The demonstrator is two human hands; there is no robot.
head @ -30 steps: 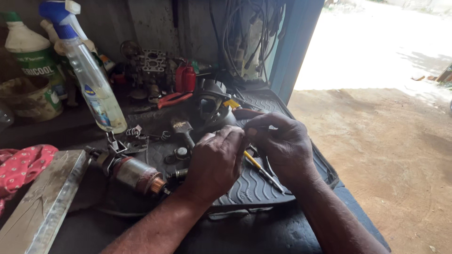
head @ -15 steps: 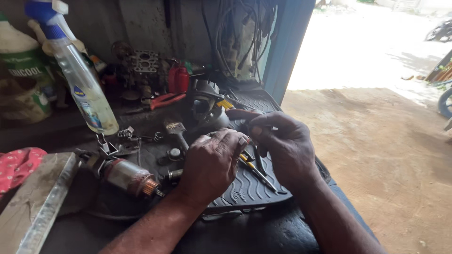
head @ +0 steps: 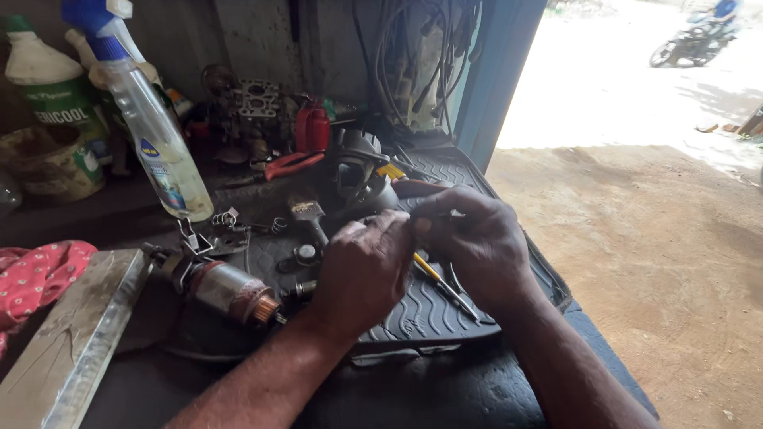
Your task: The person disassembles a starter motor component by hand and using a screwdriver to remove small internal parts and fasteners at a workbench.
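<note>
My left hand (head: 362,270) and my right hand (head: 473,238) meet fingertip to fingertip over a black ribbed rubber mat (head: 429,318). Both pinch a small part between them; it is mostly hidden by the fingers. A yellow-handled screwdriver (head: 441,282) lies on the mat under my right hand. A motor armature (head: 226,287) with a copper end lies left of my left hand. A dark motor housing (head: 358,171) stands just beyond the hands.
A spray bottle (head: 155,135) with a blue trigger stands at the back left, beside a green-and-white bottle (head: 52,95) and a dirty tub (head: 52,163). Red pliers (head: 290,165), a small brush (head: 310,214), springs and clips (head: 226,218) lie around. A metal bar (head: 75,342) lies front left; red cloth (head: 36,278) beside it.
The view has shifted a little. Both hands stay together over the mat, with only small finger movements on the part.
</note>
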